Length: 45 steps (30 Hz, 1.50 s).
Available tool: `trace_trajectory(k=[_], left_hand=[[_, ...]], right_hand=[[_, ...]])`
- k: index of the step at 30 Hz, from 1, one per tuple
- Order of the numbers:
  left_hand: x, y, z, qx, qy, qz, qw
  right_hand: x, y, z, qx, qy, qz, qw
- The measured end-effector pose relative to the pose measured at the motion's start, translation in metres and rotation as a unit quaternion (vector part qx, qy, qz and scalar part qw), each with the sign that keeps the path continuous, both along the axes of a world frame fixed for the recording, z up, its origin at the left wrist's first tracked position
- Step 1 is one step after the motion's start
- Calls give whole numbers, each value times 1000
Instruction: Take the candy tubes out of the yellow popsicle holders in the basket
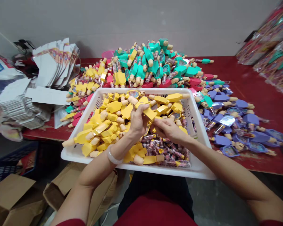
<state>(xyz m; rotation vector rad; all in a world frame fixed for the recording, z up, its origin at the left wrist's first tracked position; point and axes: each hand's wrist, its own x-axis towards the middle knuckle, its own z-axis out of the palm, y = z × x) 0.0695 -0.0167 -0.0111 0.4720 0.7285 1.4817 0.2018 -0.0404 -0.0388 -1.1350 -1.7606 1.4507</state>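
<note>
Over the white basket [179,172], the left hand [137,121] has its grip clamped on a yellow toy [150,114]; the right hand [171,129] meets its end, its hold unclear. Tubes [159,147] lie below the grip, green toys [153,66] beyond.

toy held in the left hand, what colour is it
Yellow: the toy in the left hand shows best in the head view.

Dark red top [153,211] — short sleeves [72,222], same red. Dark trousers [132,191]. Smooth pale bangle [111,156] round left forearm — left hand [138,121], right hand [169,128] bare.
</note>
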Motion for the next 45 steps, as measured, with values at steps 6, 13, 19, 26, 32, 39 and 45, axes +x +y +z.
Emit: trace_trajectory(k=[6,13,19,26,32,39,45], left_hand=[[-6,5,1,0,37,-9,999],[-3,13,-11,-6,29,-16,999],[-25,22,-5,18,117,-51,992],[-81,54,2,-33,355,-20,934],[-100,73,14,-2,274,114,955],[-44,12,-24,65,878,-247,405],[-36,7,-53,107,889,-288,340]], right_hand=[[6,8,0,-104,91,46,989],[1,2,0,23,30,-41,998],[13,10,-7,-115,95,63,987],[1,-1,-39,63,-349,296,887],[-16,-9,-43,91,-420,334,839],[11,11,-29,132,-423,196,875],[30,34,-22,211,-263,17,941]])
